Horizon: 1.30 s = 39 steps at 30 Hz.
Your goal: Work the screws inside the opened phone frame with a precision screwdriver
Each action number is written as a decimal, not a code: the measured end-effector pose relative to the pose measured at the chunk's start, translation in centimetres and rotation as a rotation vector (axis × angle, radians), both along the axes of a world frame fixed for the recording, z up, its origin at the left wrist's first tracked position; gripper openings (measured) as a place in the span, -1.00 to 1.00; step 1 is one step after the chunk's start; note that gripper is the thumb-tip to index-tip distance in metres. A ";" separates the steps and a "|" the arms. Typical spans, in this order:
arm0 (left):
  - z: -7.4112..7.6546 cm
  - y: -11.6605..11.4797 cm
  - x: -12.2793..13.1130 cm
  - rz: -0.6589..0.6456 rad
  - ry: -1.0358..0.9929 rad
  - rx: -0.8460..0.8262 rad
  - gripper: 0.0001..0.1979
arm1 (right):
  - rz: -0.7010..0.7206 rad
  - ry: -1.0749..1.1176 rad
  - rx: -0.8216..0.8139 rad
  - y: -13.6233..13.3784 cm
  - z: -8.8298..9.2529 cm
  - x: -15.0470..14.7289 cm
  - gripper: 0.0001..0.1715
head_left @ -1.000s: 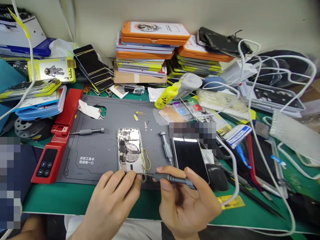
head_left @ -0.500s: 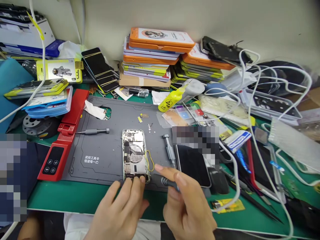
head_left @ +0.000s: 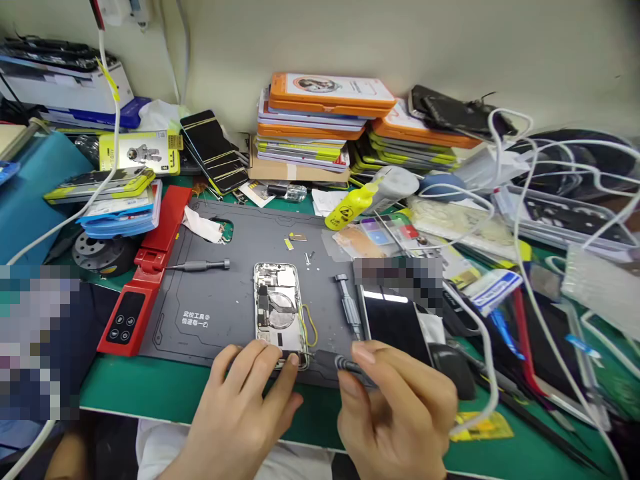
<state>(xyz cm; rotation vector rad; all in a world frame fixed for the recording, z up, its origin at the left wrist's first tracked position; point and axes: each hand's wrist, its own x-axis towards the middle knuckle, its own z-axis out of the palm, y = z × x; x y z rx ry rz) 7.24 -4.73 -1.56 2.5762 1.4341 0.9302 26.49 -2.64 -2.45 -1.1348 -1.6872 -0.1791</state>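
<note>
An opened phone (head_left: 278,312) with its insides bare lies on a grey work mat (head_left: 215,300). My left hand (head_left: 245,413) rests its fingertips on the phone's near end, fingers close together and pressing down. My right hand (head_left: 400,413) is closed round a small grey screwdriver (head_left: 350,365) whose tip points left toward the phone's lower right corner. A yellow loop of wire (head_left: 309,321) sticks out of the phone's right side.
Two more screwdrivers (head_left: 200,265) (head_left: 349,311) lie on the mat. A dark phone screen (head_left: 395,321) sits to the right, a red device (head_left: 145,280) to the left. A yellow bottle (head_left: 350,207), stacked boxes (head_left: 320,113) and white cables (head_left: 505,200) crowd the back and right.
The view has shifted, so everything sits lower and further right. My right hand has turned the screwdriver and drawn back a little toward me. My left hand stays on the phone's near end.
</note>
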 end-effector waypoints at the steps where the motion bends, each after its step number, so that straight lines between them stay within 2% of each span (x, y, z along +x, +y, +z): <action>1: 0.0 -0.1 0.0 -0.001 -0.005 0.000 -0.73 | -0.002 -0.011 0.023 0.1 0.1 -0.1 -0.18; 5: 0.4 0.0 -0.2 -0.004 0.011 -0.026 -0.73 | 0.034 -0.004 0.047 0.4 0.6 -0.2 -0.10; 9: 1.8 1.8 -2.2 -0.055 -0.011 -0.004 -0.73 | 0.063 -0.008 0.021 0.4 0.6 -0.2 -0.02; 10: 2.1 2.6 -2.9 -0.027 -0.017 0.008 -0.74 | 0.067 -0.004 0.032 0.4 0.6 -0.2 -0.03; 13: 2.5 5.0 -5.2 0.192 0.070 0.013 -0.77 | 0.072 0.010 0.049 0.3 0.5 -0.2 -0.04; 14: 2.4 5.7 -5.8 0.194 0.137 0.003 -0.78 | 0.073 0.015 0.047 0.3 0.5 -0.2 -0.05; 17: 2.0 6.8 -6.5 0.122 0.213 -0.014 -0.81 | 0.063 0.032 0.052 0.2 0.5 -0.2 -0.05; 24: 2.1 7.2 -5.8 0.034 0.374 0.081 -0.77 | 0.091 0.028 0.017 0.2 0.4 0.0 -0.08; 25: 2.1 7.2 -5.8 0.035 0.331 0.048 -0.77 | 0.095 0.017 0.007 0.3 0.2 0.0 -0.09; 27: 2.1 6.8 -5.6 0.080 0.117 -0.139 -0.78 | 0.083 0.001 -0.012 0.5 -0.3 -0.1 -0.08; 30: 1.9 5.5 -5.1 0.191 -0.447 -0.600 -0.72 | 0.086 0.088 -0.098 0.1 -0.9 -0.3 -0.12; 32: 1.8 4.6 -4.5 0.200 -0.800 -0.800 -0.60 | 0.105 0.293 -0.168 -0.4 -0.7 -0.7 -0.22; 35: 1.8 3.7 -3.5 0.146 -1.167 -0.930 -0.47 | 0.134 0.783 -0.199 -0.9 0.6 -2.1 -0.27; 37: 1.7 3.4 -3.0 0.116 -1.256 -0.929 -0.45 | 0.270 1.008 -0.344 -0.7 1.7 -3.5 -0.34; 39: 1.6 3.4 -2.8 0.097 -1.246 -0.897 -0.47 | 0.303 1.097 -0.395 -0.2 2.4 -4.9 -0.38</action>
